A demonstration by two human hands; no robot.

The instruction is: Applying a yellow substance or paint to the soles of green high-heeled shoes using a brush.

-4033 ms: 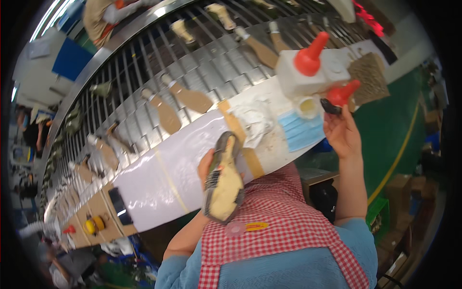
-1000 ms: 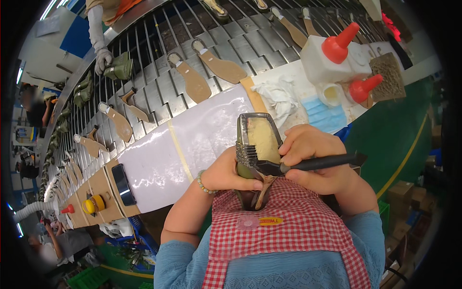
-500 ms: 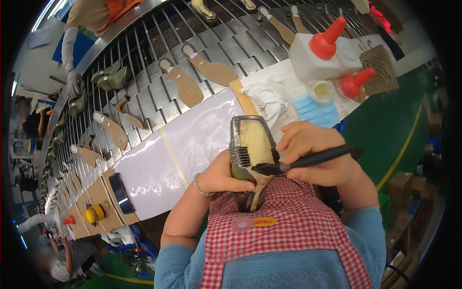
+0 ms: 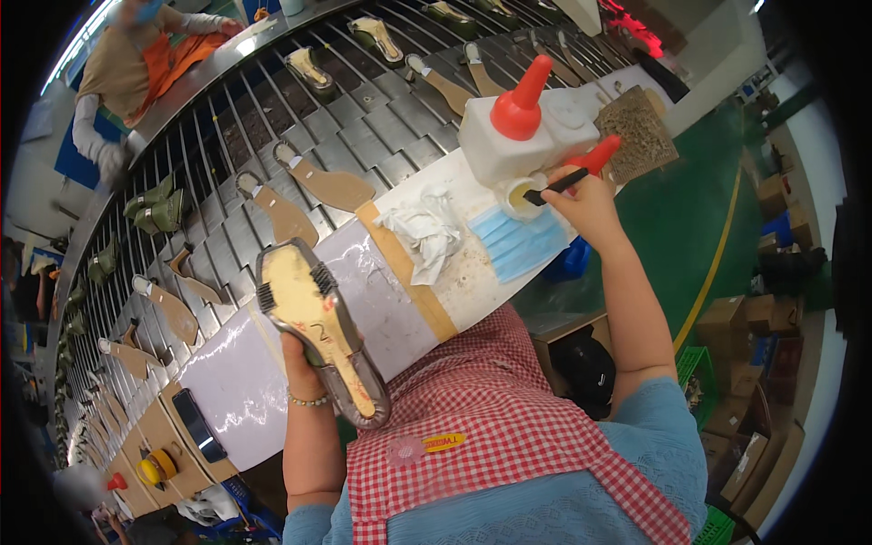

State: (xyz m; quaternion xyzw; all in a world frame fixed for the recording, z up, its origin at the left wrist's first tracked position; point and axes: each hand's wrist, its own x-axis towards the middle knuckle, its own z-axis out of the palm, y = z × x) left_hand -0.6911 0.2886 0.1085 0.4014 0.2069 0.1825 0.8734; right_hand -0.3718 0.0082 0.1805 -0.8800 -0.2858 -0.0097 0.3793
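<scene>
My left hand [image 4: 298, 368] is closed around a shoe upper on a last [image 4: 300, 289], its underside turned up to show a cream sole area with dark gathered edges. The shoe is tilted, in front of my apron at left. Out to the right, my right hand [image 4: 589, 207] grips a black-handled brush [image 4: 565, 183]. The brush tip is at the mouth of a small white cup [image 4: 510, 189] containing yellowish liquid. Beside the cup stands a white bottle [image 4: 495, 150] with a red nozzle; a second red nozzle [image 4: 603, 153] shows behind my right hand.
A crumpled white cloth [image 4: 422, 227] and a blue face mask [image 4: 518, 243] lie on the worktop. Beyond, a slatted metal conveyor [image 4: 354, 127] carries insoles [image 4: 286, 213] and shoe uppers. A phone [image 4: 198, 422] lies at left. Across the conveyor sits a co-worker in an orange apron [image 4: 173, 64].
My right hand has carried the brush away from the shoe, up and right to the cup. The shoe in my left hand has moved left and turned. The whole view has shifted.
</scene>
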